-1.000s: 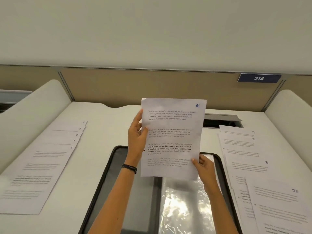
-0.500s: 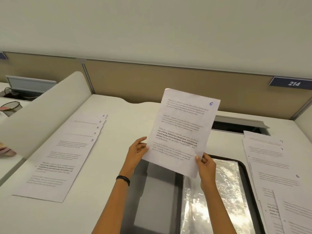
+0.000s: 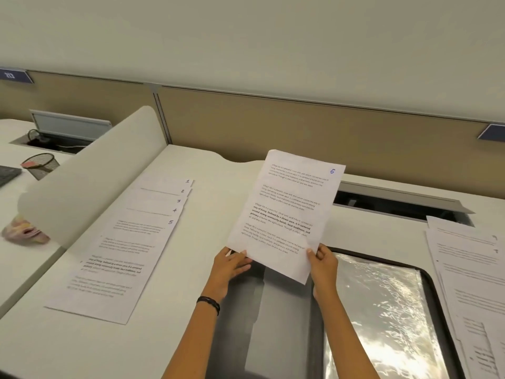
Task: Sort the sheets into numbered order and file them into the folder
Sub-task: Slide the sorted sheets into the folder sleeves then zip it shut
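I hold a printed sheet marked 6 (image 3: pixel 287 212) tilted in the air above the desk. My left hand (image 3: pixel 232 265) pinches its lower left corner and my right hand (image 3: pixel 322 262) pinches its lower right edge. Below it the black folder (image 3: pixel 437 302) lies open, with shiny clear sleeves (image 3: pixel 382 310) on its right half. On the left of the desk, sheets 1 to 5 (image 3: pixel 128 247) are fanned out in a stepped pile with the numbers showing. More numbered sheets (image 3: pixel 470 269) lie in a loose pile at the right.
A white curved divider (image 3: pixel 90 170) bounds the desk on the left; beyond it stand a mesh cup (image 3: pixel 41 165) and a keyboard corner (image 3: pixel 8 175). A cable slot with a raised lid (image 3: pixel 396 199) sits at the back right. A tan partition (image 3: pixel 300 127) runs behind.
The view has swung left and the sheet marked 6 has tilted and shifted left. My left hand slid from the sheet's left edge down to its lower left corner.
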